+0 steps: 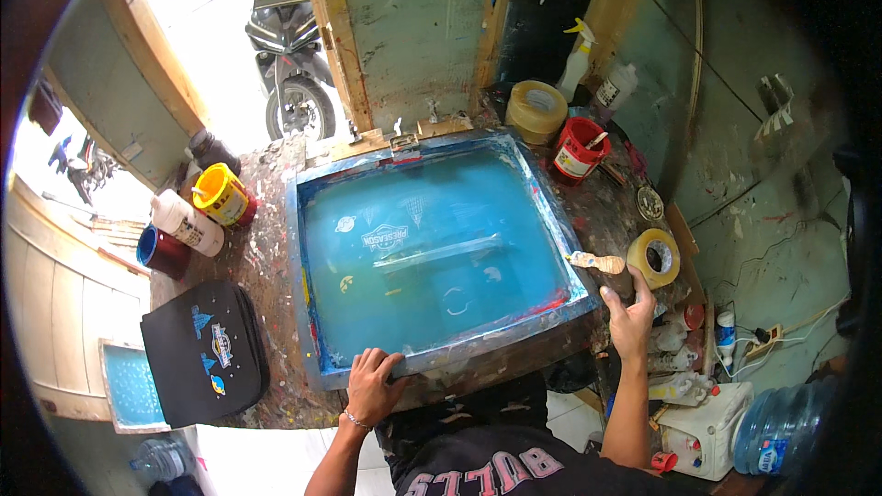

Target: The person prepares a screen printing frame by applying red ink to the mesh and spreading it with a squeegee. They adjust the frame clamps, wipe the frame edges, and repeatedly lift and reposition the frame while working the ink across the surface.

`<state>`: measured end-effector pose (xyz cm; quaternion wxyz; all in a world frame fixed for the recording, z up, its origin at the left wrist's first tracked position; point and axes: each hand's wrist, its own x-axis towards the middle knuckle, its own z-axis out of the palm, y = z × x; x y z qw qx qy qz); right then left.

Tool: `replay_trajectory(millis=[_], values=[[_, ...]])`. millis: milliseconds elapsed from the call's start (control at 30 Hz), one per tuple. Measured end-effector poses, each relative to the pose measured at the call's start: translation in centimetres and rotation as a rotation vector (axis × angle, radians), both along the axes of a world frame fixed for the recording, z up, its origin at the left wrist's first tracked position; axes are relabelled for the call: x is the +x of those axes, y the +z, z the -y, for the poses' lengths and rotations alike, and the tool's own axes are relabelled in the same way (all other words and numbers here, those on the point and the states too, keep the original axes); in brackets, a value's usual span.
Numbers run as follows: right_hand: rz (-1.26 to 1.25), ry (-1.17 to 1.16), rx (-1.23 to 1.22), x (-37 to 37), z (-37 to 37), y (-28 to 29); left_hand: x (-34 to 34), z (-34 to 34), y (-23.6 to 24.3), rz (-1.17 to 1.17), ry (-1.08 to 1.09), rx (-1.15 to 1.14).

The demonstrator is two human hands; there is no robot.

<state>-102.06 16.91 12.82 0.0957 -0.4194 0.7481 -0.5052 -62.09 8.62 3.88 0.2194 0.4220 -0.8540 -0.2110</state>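
A screen printing frame (301, 248) lies on the worktable in front of me, its blue mesh bearing small pale designs and a whitish streak. At its near left edge, my left hand (372, 388) is closed over the rim, fingers on top and thumb toward the front. By the near right corner, my right hand (628, 320) has its thumb and forefinger apart, with nothing visible between them. Just beyond those fingertips is a paint-smeared wooden handle (602, 264), resting over the right rim; what it belongs to is unclear. Hinge clamps (404, 147) hold the frame's far side.
A black printed fabric piece (197, 358) overhangs the table's left edge. Paint tubs, including a yellow one (220, 191), and a bottle (186, 225) stand at left. Tape rolls (654, 258), a red tub (579, 152) and a spray bottle (576, 64) stand at right. Jugs (707, 427) crowd below.
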Motion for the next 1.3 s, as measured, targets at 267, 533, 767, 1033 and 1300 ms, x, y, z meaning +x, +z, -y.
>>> replay_trajectory(millis=[267,533,767,1033,1300], values=[[0.057,0.007,-0.029,0.0,0.3,0.1,0.4,0.1,2.3,0.009,-0.015,-0.006],[0.049,0.036,-0.022,0.8,1.0,0.7,-0.1,0.1,-1.1,-0.003,0.006,0.022],[0.058,0.042,-0.065,0.4,0.8,0.6,0.3,0.2,1.5,-0.018,-0.006,0.021],[0.070,0.051,-0.059,0.7,0.9,0.9,0.1,0.3,0.8,-0.014,0.010,0.058],[0.062,0.019,-0.043,0.3,0.7,0.8,0.0,0.1,0.5,-0.007,0.021,0.078]])
